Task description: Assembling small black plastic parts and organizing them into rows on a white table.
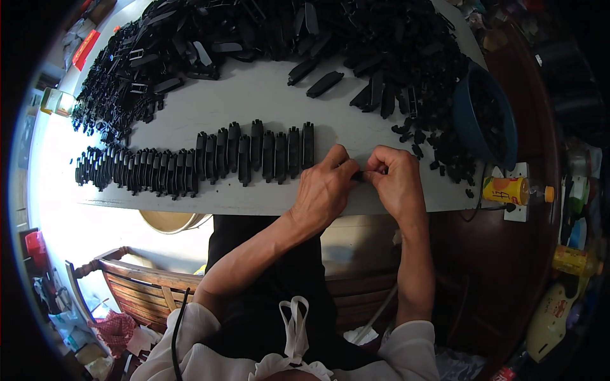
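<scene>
Near the front edge of the table (210,98), right of its middle, pinching a small black part (359,176) between the fingertips of the left hand (321,190) and the right hand (397,181). Curled nearly closed on both sides, with fingertips almost meeting; impossible to tell the part's shape behind them. Could slip from so slight a hold and drop over the front edge, being so near it.

Just left of the left hand, perhaps touching it, a row of black clips (278,155) toward the left edge. Easily knocked askew by a sideways swing of the left knuckles.

Right of the right hand, toward the right edge, loose bits (438,143). Hard to pick a dropped part out from among them, for likeness of colour.

By the right edge, a blue bowl (466,132). Liable to spill if jogged.

Along the far edge, a black heap (254,28). Liable to slide if bumped.
</scene>
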